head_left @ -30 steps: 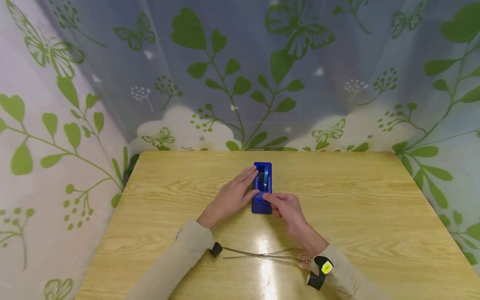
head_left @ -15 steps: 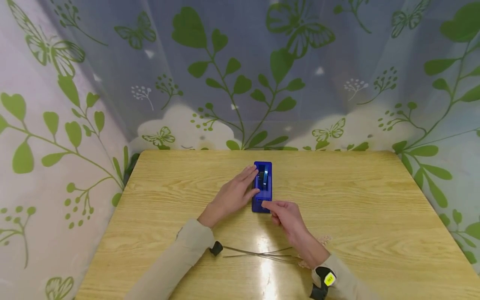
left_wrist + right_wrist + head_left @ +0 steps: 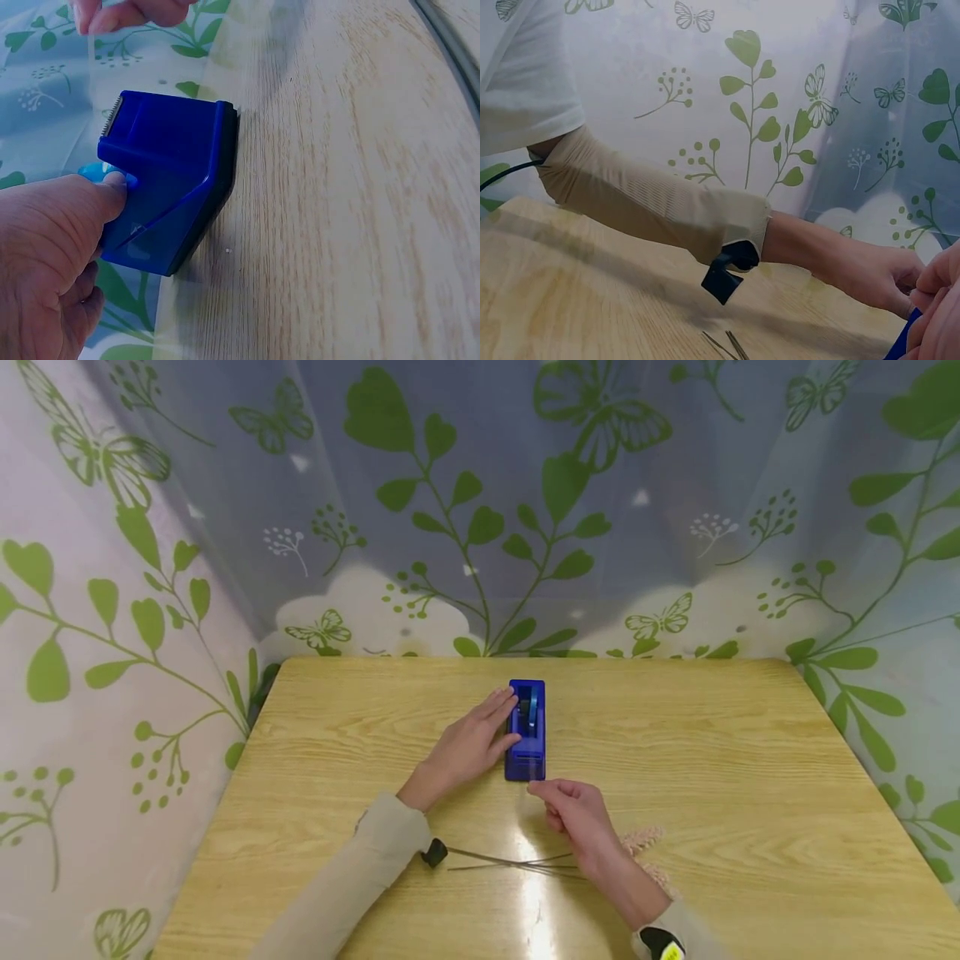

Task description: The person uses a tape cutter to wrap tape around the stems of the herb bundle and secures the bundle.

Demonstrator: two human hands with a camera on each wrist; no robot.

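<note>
- The right hand (image 3: 577,810) pinches the end of a clear tape strip (image 3: 91,71) between thumb and forefinger, the other fingers curled in under the palm.
- That strip, thin and faint, runs from the pinching fingertips to the toothed edge of the blue tape dispenser (image 3: 529,747).
- The dispenser stands on the desk (image 3: 345,710) just beyond the right fingertips, its long side against the left fingers.
- The left hand (image 3: 465,747) holds it from that side, thumb well apart from the fingers, their tips reaching over the rim.
- A bluish tape roll (image 3: 532,708) sits in the dispenser's slot, close to the left fingertips.
- Nearer to the person than both sets of fingers, thin dry stems (image 3: 517,863) lie crossed on the desk; their pinkish flower heads (image 3: 642,840) show beside the right forearm.
- Behind the right fingers, at the wrist, sits a black band with a yellow face (image 3: 670,950).
- Well beyond all the fingers hangs a leaf-and-butterfly curtain (image 3: 465,527).
</note>
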